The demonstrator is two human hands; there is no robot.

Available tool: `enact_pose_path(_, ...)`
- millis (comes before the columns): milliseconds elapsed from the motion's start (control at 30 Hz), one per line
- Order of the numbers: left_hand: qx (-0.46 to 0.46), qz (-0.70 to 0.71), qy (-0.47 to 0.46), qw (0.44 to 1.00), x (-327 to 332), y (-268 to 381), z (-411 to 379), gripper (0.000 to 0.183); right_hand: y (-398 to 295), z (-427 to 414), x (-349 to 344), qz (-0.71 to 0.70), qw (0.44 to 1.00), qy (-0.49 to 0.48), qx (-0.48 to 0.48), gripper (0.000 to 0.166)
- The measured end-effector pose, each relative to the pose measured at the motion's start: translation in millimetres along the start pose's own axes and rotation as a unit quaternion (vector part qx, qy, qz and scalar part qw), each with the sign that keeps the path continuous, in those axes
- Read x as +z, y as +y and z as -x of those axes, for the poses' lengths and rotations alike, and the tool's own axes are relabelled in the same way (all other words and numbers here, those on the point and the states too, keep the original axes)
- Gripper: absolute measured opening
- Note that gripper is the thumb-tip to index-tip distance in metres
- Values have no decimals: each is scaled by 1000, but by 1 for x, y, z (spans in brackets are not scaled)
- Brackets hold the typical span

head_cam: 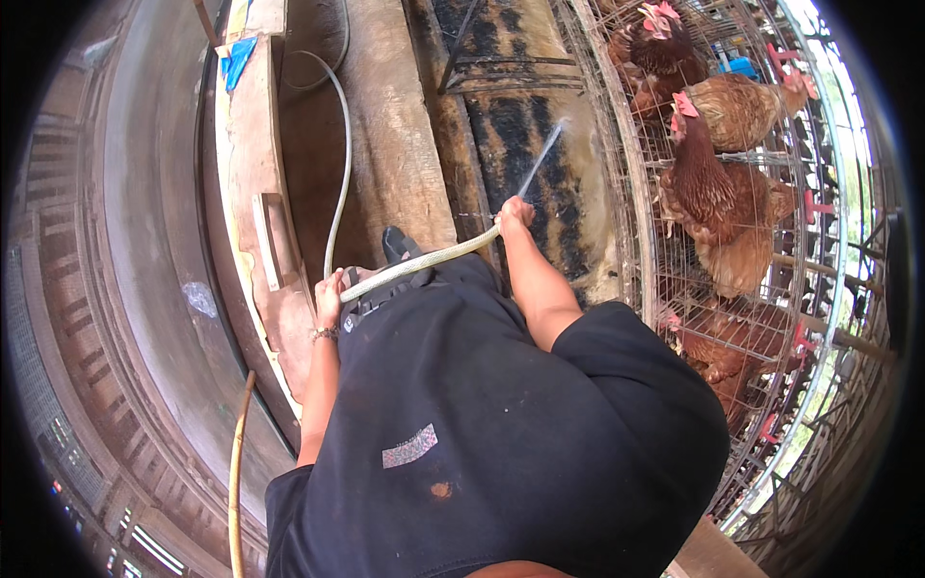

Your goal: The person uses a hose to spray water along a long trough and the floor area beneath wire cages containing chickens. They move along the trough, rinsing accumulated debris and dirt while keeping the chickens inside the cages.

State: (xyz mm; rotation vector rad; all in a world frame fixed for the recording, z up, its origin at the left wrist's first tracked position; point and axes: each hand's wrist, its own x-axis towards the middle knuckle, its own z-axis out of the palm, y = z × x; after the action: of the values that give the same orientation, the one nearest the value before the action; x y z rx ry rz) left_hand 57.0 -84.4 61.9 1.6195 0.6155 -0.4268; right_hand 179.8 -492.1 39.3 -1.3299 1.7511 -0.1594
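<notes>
A pale braided hose (419, 266) runs across the front of my body between both hands. My right hand (515, 217) is closed around its outlet end, and a jet of water (540, 160) shoots from there. The jet strikes the wet, dark-stained floor (571, 180) beside the cages. Lower at the left, my left hand (330, 298) grips the hose near my hip. From that hand the rest of the hose trails forward along the brown floor strip. The nozzle tip itself is covered by my right fingers.
Wire cages (643, 238) holding several brown hens (723, 195) line the right side. Red drinker fittings (816, 206) hang along a pipe there. A wooden board wall (249, 180) with a handle-like block stands at left. A metal frame (506, 76) crosses the floor ahead. A bamboo pole (237, 477) leans at lower left.
</notes>
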Motion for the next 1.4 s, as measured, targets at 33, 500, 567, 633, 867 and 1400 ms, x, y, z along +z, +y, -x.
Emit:
enact_pose_path(33,-3,3,0,1000,1,1,1,44,0,-4,1,1,1000,-8,-1,14)
enact_pose_path(500,12,17,-9,1000,1,-7,-2,43,-17,17,2,8,999,-30,-21,14)
enact_pose_path(567,-8,-5,-2,1000,2,0,1,43,-13,15,2,4,1000,-6,-13,13)
enact_pose_path(633,-5,-9,0,1000,2,-1,0,42,-8,7,1,-1,1000,0,-7,13)
enact_pose_path(867,1,-16,-6,1000,1,3,0,42,-2,4,-11,15,999,-33,20,24)
enact_pose_path(1400,-9,-28,-34,999,-10,10,4,47,41,-5,-33,-25,998,-7,58,19)
